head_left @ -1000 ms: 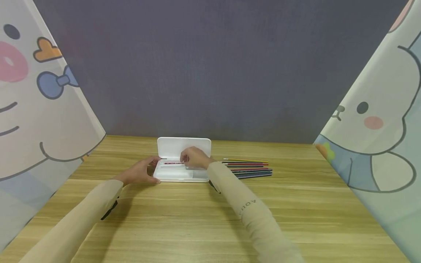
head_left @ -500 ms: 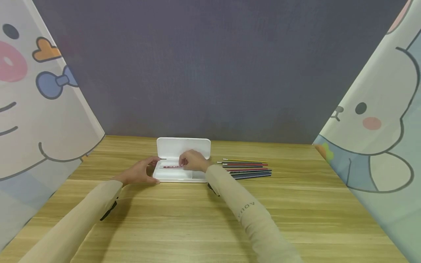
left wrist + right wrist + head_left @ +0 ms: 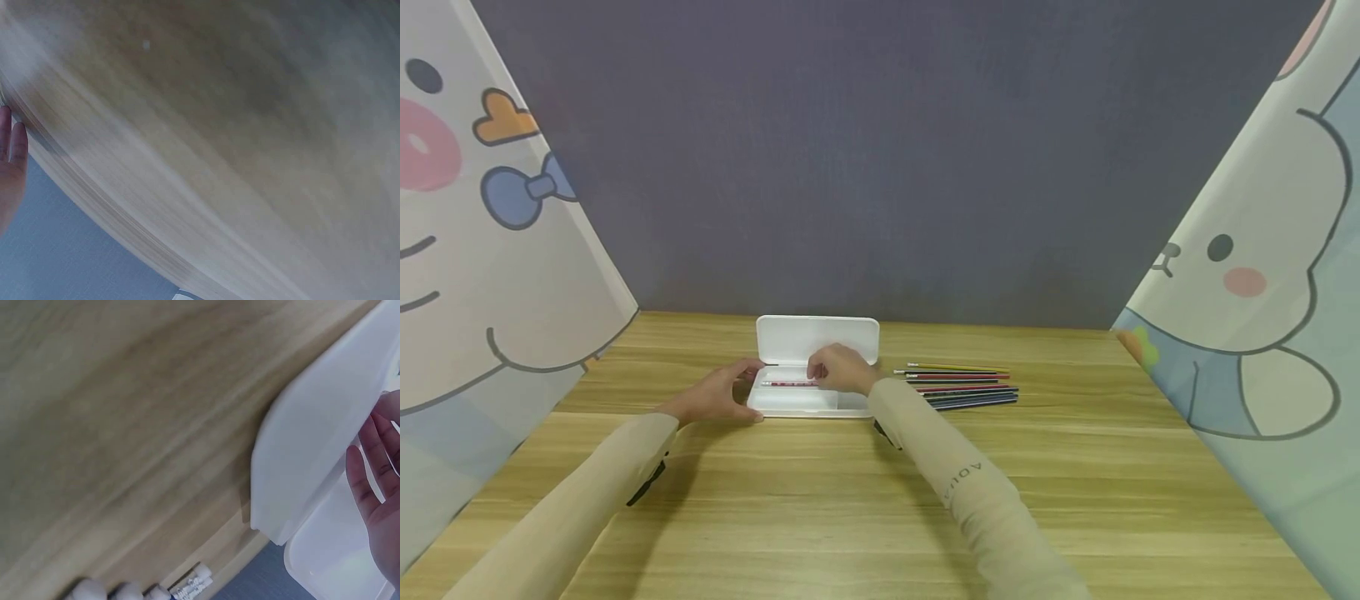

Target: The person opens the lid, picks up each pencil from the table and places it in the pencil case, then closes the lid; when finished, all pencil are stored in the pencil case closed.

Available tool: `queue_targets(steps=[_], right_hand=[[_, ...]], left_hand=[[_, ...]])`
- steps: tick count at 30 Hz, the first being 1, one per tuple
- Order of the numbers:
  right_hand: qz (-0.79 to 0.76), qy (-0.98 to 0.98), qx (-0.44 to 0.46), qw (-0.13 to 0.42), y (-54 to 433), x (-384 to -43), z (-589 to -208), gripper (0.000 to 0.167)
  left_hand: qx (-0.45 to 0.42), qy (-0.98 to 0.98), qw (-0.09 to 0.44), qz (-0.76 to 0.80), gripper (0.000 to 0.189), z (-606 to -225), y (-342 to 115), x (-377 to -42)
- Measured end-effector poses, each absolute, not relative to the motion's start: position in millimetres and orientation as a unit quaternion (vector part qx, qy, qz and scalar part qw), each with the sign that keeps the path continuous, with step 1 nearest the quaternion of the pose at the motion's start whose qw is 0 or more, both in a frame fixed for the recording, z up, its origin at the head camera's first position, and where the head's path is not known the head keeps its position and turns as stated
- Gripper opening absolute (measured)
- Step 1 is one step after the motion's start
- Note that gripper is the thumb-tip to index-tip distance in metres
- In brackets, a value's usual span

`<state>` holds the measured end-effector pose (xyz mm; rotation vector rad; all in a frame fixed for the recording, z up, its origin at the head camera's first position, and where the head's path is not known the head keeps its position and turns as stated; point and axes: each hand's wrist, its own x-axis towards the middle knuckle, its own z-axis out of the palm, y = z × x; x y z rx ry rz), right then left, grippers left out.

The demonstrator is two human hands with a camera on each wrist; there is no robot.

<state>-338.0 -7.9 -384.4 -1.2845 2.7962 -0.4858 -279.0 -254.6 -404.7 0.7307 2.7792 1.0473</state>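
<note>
A white pencil case lies with its lid raised at the back. My left hand holds the case's left end, thumb at the front corner and fingers at the back corner. In the left wrist view only two fingers show at the left edge. My right hand reaches into the case and pinches a red-and-white patterned pencil, which lies lengthwise in it. The pencil's right end is hidden behind the fingers. In the right wrist view, my right hand is over the white case.
Several pencils lie side by side on the wooden table, just right of the case; their eraser ends show in the right wrist view. A dark grey panel stands behind, with cartoon-printed panels at both sides.
My right hand has brought the patterned pencil slightly toward the front of the case, away from the hinge. My left hand stays at the case's left end.
</note>
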Motion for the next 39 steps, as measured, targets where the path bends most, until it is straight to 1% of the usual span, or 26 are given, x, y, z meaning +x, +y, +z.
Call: queue_targets(steps=[10, 15, 22, 30, 35, 39], right_hand=[[-0.171, 0.887, -0.429, -0.001, 5, -336, -369, 0.010], [-0.165, 0.884, -0.437, 0.006, 17, -335, -363, 0.010], [-0.181, 0.881, -0.436, 0.025, 42, -330, -357, 0.011], [-0.181, 0.888, -0.421, 0.035, 74, -328, -358, 0.012], [-0.205, 0.881, -0.425, 0.029, 96, -326, -359, 0.010], [-0.198, 0.880, -0.431, 0.014, 114, -328, -364, 0.008]], left_hand=[[0.256, 0.903, 0.028, 0.345, 0.079, -408, -257, -281], [0.253, 0.902, 0.035, 0.347, 0.080, -410, -257, -283], [0.245, 0.908, 0.025, 0.339, 0.081, -411, -257, -282], [0.242, 0.916, 0.018, 0.319, 0.081, -408, -255, -279], [0.237, 0.919, 0.020, 0.315, 0.081, -406, -255, -278], [0.237, 0.919, 0.021, 0.315, 0.082, -406, -255, -278]])
